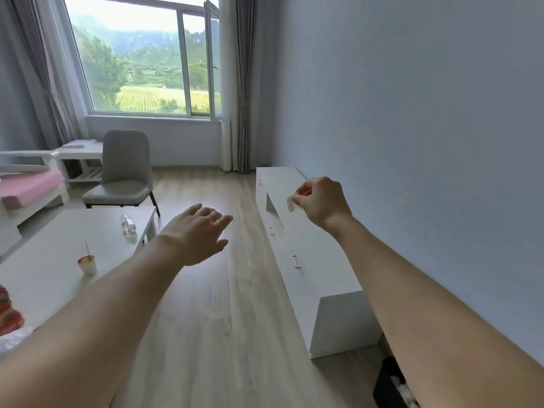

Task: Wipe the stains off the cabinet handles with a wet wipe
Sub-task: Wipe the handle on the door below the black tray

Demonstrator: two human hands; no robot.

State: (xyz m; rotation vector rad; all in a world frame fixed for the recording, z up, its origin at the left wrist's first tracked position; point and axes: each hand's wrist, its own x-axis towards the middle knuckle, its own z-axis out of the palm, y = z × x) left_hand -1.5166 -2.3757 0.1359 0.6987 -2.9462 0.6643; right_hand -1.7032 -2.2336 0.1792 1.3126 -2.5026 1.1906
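**Operator:** White scrap of wet wipe (290, 204) is pinched between thumb and fingertip of my right hand (321, 201), held in the air above the top of the cabinet (312, 245), towards its wall-side edge. My left hand (200, 234) is spread flat and empty, out over the floor, well apart from the right.

**Observer:** And the handles?

**Operator:** On the cabinet's front face, below its front edge. Nearest handle (295, 261) is by the near corner, a middle handle (271, 231) sits further along, and a far handle (259, 181) close to the window end. None has been touched by the wipe.

**Observer:** What worries you?

**Operator:** That grip. Only a corner of the wipe is pinched, so I judge that pressing it on a narrow bar could let it slip free or bunch up. I also can't make out any stains from up here, so I could miss one. And the handles face sideways; unless I crouch, I'd likely wipe only their tops.
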